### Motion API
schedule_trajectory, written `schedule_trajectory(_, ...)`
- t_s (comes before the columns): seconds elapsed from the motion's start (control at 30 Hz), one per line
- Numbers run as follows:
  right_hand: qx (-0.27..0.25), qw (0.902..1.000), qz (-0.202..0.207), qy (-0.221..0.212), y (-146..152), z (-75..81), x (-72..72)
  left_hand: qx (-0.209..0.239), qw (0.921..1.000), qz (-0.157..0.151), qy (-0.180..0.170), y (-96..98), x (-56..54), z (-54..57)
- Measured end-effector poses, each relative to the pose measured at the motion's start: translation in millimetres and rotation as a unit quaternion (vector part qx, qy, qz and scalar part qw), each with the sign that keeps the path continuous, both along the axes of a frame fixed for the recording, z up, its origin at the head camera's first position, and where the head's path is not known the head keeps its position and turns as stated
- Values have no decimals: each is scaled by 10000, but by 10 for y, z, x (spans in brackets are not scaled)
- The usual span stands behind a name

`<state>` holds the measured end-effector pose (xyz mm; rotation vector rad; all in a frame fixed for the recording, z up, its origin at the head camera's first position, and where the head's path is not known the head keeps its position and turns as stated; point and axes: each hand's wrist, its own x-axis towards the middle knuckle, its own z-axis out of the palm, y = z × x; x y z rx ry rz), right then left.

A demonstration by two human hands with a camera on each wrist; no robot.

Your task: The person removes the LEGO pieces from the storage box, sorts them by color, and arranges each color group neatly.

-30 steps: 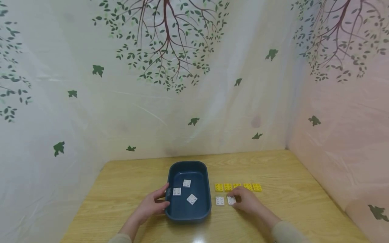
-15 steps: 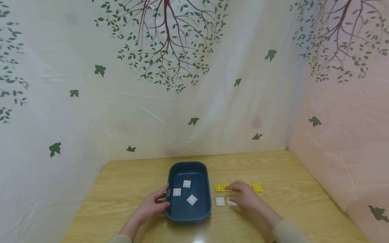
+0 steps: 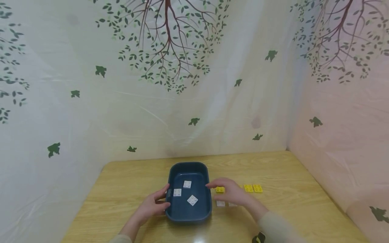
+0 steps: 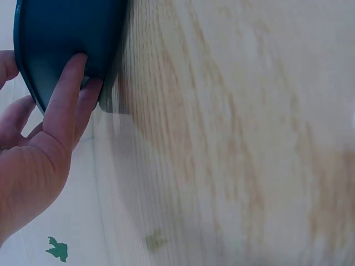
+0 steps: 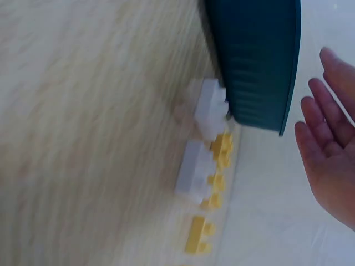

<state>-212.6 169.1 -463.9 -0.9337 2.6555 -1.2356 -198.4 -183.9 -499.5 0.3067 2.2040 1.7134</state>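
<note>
A dark blue rectangular tray [image 3: 189,216] holds three white toy bricks: an upper one [image 3: 187,184], a left one [image 3: 177,192] and a diagonally turned one [image 3: 192,200]. My left hand [image 3: 150,205] touches the tray's left outer wall with extended fingers, seen closely in the left wrist view. Over the tray's right edge hovers my right hand [image 3: 229,191], its relaxed fingers holding nothing. Below it lie two white bricks, a left one [image 3: 220,204] and a right one [image 3: 232,204], both partly covered by the hand.
A row of yellow bricks lies right of the tray, with one brick [image 3: 257,188] at its right end; the right hand hides the row's middle. The wooden table [image 3: 130,179] meets a pale leaf-printed curtain [image 3: 146,135] behind and at the sides.
My right hand let go of the right white brick, lifted off and moved left toward the tray. The white brick stays on the table. My left hand and the tray have kept their places.
</note>
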Motion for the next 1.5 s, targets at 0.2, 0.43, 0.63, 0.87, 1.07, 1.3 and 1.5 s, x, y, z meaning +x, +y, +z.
schedule_trajectory(0.2,93,9989,429,174,-266,44,-79,47,10000,-7,-51,-2,8,22)
schedule_trajectory(0.43,88,9994,216,253,-634,45,-135,17,10000,-43,-25,-11,-3,38)
schedule_trajectory(0.63,-74,9998,-114,-128,-868,-39,-166,13,9999,-119,-6,-10,4,47)
schedule_trajectory(0.87,-264,9980,-413,-409,-1068,-66,-160,80,9998,-151,-33,-8,10,44)
schedule_trajectory(1.07,-404,9963,-556,-522,-1204,-149,-202,86,9998,-193,50,-23,19,43)
schedule_trajectory(1.3,-249,9931,-871,-742,-1303,-213,-222,71,9997,-240,-9,-24,25,55)
schedule_trajectory(1.5,-26,9907,-1019,-904,-1349,-276,-239,94,9996,-244,-63,-22,27,57)
